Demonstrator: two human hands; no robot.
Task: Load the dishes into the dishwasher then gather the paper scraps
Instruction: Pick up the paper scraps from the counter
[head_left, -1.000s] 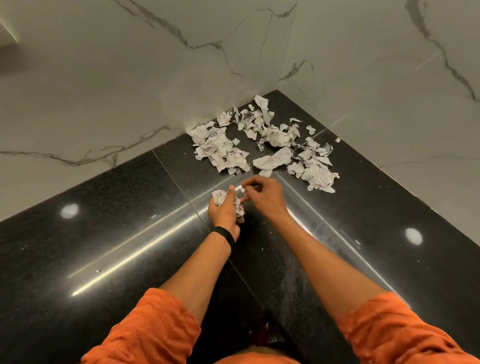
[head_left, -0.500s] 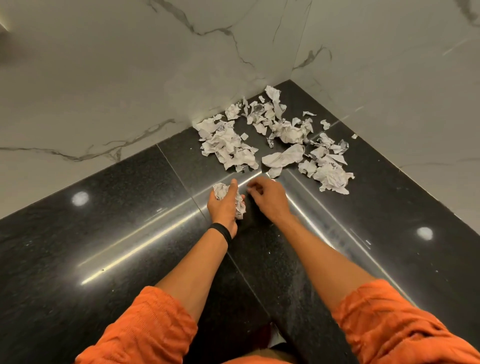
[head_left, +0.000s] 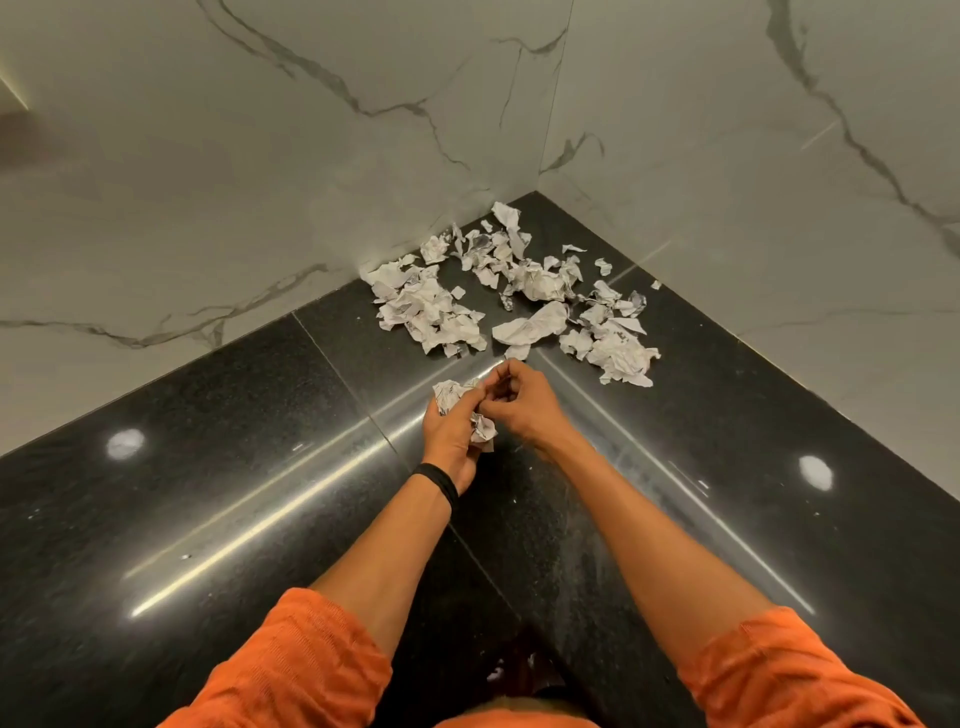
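One marble wall (head_left: 249, 156) runs along the left of the black polished worktop (head_left: 208, 499), which shows one round light spot (head_left: 124, 445) at 9 o'clock from the hands. One orange sleeve (head_left: 291, 665) lies at 7 o'clock, and above it the forearm carries one black wristband (head_left: 437, 480). The left hand (head_left: 448, 434) has its fingers curled round one crumpled paper wad (head_left: 449, 395), held just over the worktop. The right hand (head_left: 522, 404) meets it from 3 o'clock, fingers bunched narrow against the wad; whether they pinch a piece I cannot tell. The loose paper scraps (head_left: 431, 312) lie at 12 to 1 o'clock from the hands, in the corner where the walls meet, in roughly three clusters, too many to count; the nearest scrap lies just beside the right fingers. A second light spot (head_left: 815, 471) shines at 3 o'clock, a second orange sleeve (head_left: 779, 675) is at 5 o'clock, and a second marble wall (head_left: 753, 156) closes the right side.
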